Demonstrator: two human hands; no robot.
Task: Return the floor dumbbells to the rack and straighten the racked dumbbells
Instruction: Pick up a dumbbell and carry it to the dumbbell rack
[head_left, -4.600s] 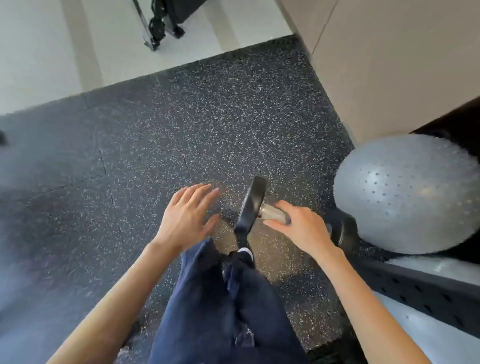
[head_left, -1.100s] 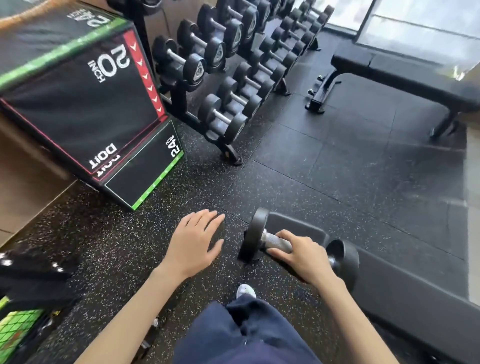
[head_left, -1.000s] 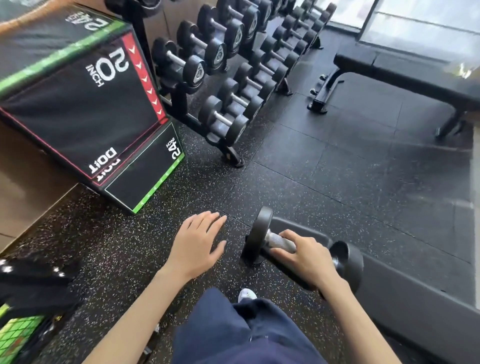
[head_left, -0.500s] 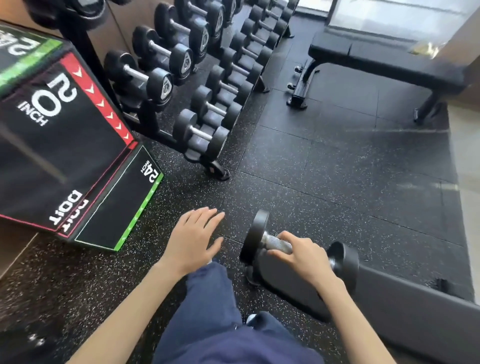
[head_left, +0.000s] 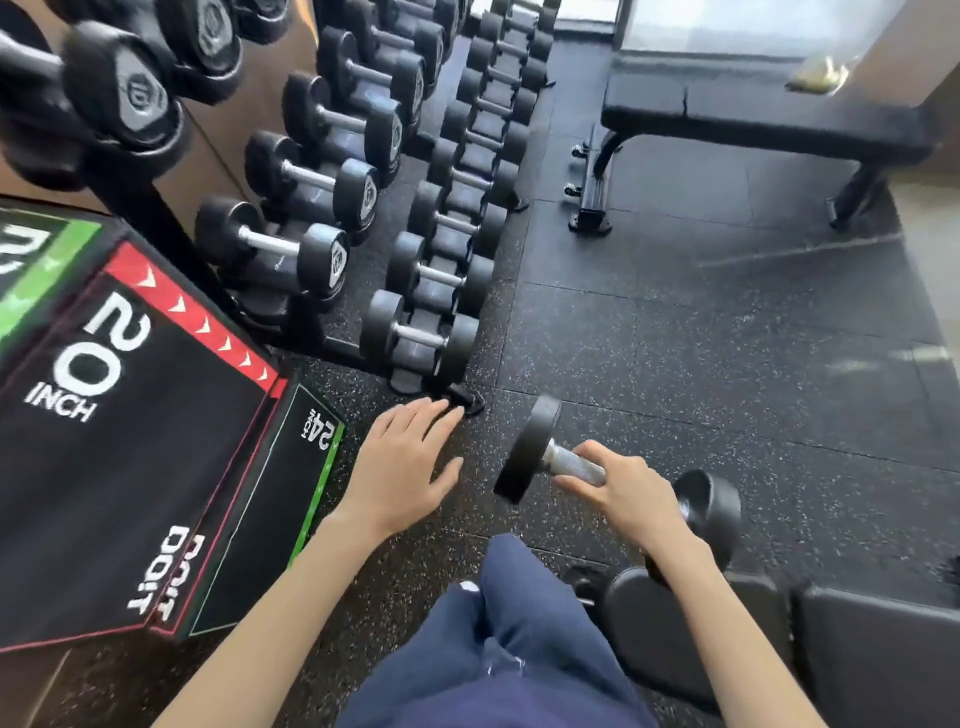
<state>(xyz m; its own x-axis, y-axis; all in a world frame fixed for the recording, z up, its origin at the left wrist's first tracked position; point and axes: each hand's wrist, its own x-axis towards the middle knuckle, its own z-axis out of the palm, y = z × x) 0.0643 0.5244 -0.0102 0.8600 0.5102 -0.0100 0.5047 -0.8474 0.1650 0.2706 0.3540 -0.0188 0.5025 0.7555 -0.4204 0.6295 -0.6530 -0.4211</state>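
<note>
My right hand (head_left: 626, 496) grips the knurled steel handle of a black round-headed dumbbell (head_left: 530, 449), held in the air above the floor at lower centre right. My left hand (head_left: 402, 462) is empty with fingers spread, hanging just short of the rack's front foot (head_left: 467, 401). The black tiered dumbbell rack (head_left: 156, 218) runs from the left edge up to the top centre. Several black dumbbells lie on its tiers; the nearest one on the bottom tier (head_left: 418, 338) is straight ahead of my left hand.
A black plyo box (head_left: 130, 441) marked 20 and 24 inch stands at the left, close to the rack's end. A flat bench (head_left: 758, 119) stands at the upper right. A padded bench end (head_left: 779, 639) sits at the lower right beside my leg (head_left: 498, 649). Speckled rubber floor lies between.
I have walked closer to the rack with the dumbbell still in my right hand. The rack and plyo box now fill the left side. Both hands keep their pose.
</note>
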